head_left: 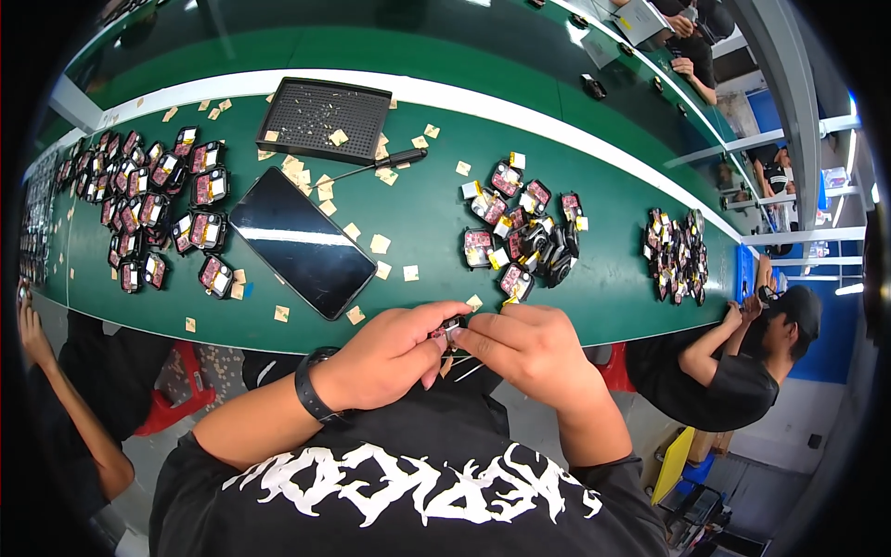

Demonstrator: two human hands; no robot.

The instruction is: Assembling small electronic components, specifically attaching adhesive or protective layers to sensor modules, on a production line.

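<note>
My left hand point(385, 357) and my right hand point(529, 348) meet just in front of the green table's near edge point(278, 339). Between their fingertips they pinch one small black-and-red module point(449, 330), mostly hidden by the fingers. A black watch band wraps my left wrist point(311, 385). Straight beyond my hands lies a heap of the same small modules point(520, 237) with beige tabs on them. A black smartphone point(302, 241) lies face up to the left of that heap.
A large spread of modules point(153, 204) covers the table's left. A black perforated tray point(325, 119) and a screwdriver point(376, 165) lie at the back. Beige paper squares point(380, 244) are scattered about. Another heap point(676, 255) sits right, near a seated person point(742, 362). A person's arm point(46, 371) is at left.
</note>
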